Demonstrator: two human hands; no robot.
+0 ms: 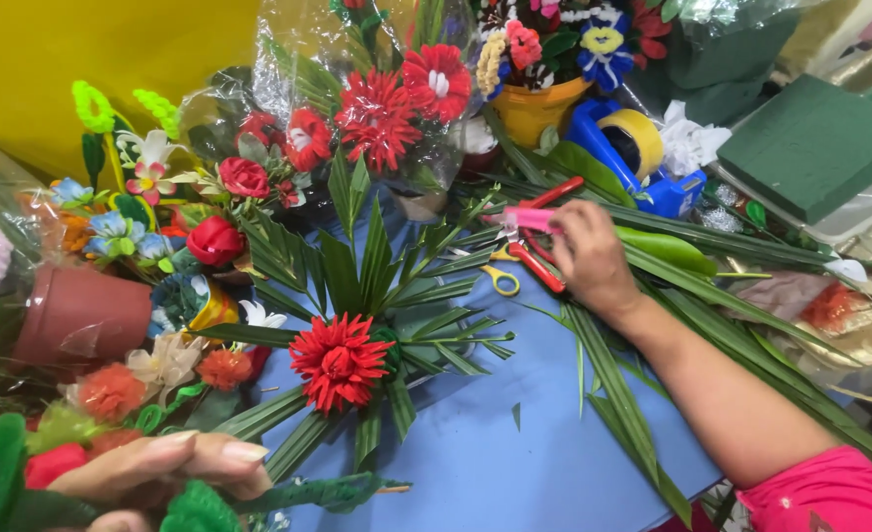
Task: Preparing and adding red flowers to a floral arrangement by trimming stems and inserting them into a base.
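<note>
A green wrapped stem point(328, 490) is pinched closed in the left hand point(165, 473) at the lower left, kept ready, while the right hand point(591, 258), right of centre, is curled over red-handled cutters point(537, 258) among palm leaves point(377, 276).

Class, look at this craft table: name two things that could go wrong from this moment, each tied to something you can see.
1. The right hand reaches into crossed palm leaves beside the red-handled scissors; the blades are hidden, so it might get nicked.
2. The left hand holds a green wrapped stem close to the red flower; a swing could knock it.
</note>
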